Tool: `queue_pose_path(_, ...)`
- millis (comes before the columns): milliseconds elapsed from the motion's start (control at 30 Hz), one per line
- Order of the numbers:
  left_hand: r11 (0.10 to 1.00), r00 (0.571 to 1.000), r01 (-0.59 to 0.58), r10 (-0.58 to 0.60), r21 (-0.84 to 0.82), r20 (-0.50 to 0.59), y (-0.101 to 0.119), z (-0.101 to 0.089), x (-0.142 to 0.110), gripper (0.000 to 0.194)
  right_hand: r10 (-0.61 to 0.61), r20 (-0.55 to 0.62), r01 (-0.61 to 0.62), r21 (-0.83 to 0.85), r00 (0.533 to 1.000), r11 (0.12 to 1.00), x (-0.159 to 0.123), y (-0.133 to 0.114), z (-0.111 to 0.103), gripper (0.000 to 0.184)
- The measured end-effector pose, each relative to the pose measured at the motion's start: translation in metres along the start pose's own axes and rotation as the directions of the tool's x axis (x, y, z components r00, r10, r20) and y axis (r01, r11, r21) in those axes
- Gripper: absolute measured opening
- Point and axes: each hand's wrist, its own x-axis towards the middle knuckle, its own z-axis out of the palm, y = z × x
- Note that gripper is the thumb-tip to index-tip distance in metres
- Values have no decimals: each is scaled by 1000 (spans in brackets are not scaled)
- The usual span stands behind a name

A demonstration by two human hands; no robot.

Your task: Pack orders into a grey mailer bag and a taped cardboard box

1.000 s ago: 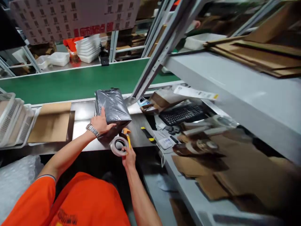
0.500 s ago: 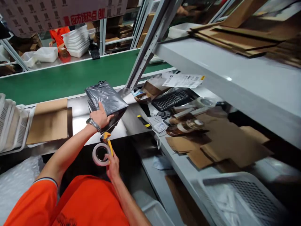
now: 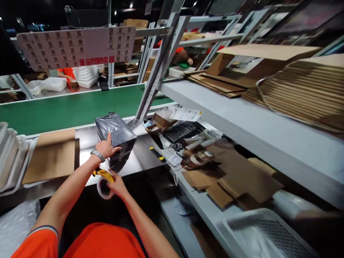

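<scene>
A parcel wrapped in dark grey plastic (image 3: 116, 134) stands tilted on the steel worktop (image 3: 139, 156). My left hand (image 3: 106, 147), a metal watch on its wrist, presses against the parcel's near left side with fingers bent round its edge. My right hand (image 3: 116, 184) is closed on a tape dispenser (image 3: 103, 182) with a yellow frame and a roll of clear tape, held low at the worktop's front edge, just below the parcel.
Flat cardboard sheet (image 3: 51, 157) lies left, beside white baskets (image 3: 10, 154). A green conveyor belt (image 3: 67, 107) runs behind. Right of the parcel are a black-yellow knife (image 3: 157, 154), keyboard (image 3: 180, 132), tape rolls (image 3: 200, 157) and cardboard scraps (image 3: 236, 175). A grey shelf (image 3: 242, 118) carries stacked cardboard.
My right hand has swung the tape dispenser left and under the parcel's near edge. The parcel is tipped further up. The view has lifted, showing more shelf.
</scene>
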Motion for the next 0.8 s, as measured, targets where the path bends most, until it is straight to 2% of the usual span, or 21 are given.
queue_pose_path(133, 999, 999, -41, 41, -1, 20, -36, -11, 7, 119, 41, -94, -42, -2, 995, 999, -37, 11, -83, 57)
queue_pose_path(267, 994, 997, -30, 37, -106, 66, -56, -28, -1, 117, 43, -212, -7, 167, 976, 986, -45, -5, -170, 61)
queue_pose_path(367, 996, 1000, 11, -11, -85, 2, -47, -42, -19, 114, -64, -263, 135, 258, 963, 957, -32, -33, -215, 72)
queue_pose_path(433, 990, 990, 18, -38, -142, -139, -28, -49, -32, 105, -178, -268, 242, 231, 947, 942, -17, -55, -232, 74)
queue_pose_path(467, 971, 978, 0, -50, -240, -202, -14, -51, -36, 99, -233, -259, 290, 207, 937, 935, -8, -66, -238, 75)
queue_pose_path(500, 924, 972, -28, -64, -381, -227, 0, -52, -39, 91, -284, -246, 332, 179, 927, 926, 1, -76, -241, 75)
queue_pose_path(533, 839, 973, -48, -83, -543, -215, 17, -52, -40, 84, -330, -233, 369, 146, 915, 918, 11, -85, -244, 75)
queue_pose_path(600, 562, 992, 2, -108, -827, -70, 49, -49, -36, 79, -417, -203, 436, 55, 886, 898, 31, -102, -245, 72)
queue_pose_path(633, 405, 995, 60, -97, -913, 23, 64, -48, -32, 77, -458, -176, 465, -1, 871, 885, 40, -109, -246, 70)
queue_pose_path(700, 142, 986, 157, -82, -977, 146, 86, -43, -20, 70, -538, -87, 527, -118, 838, 841, 58, -122, -247, 67)
queue_pose_path(733, 51, 981, 173, -98, -984, 167, 93, -40, -15, 63, -575, -23, 563, -170, 818, 809, 66, -128, -248, 66)
queue_pose_path(800, -61, 968, 165, -182, -984, 174, 101, -34, -5, 50, -635, 116, 641, -256, 763, 723, 83, -136, -252, 67)
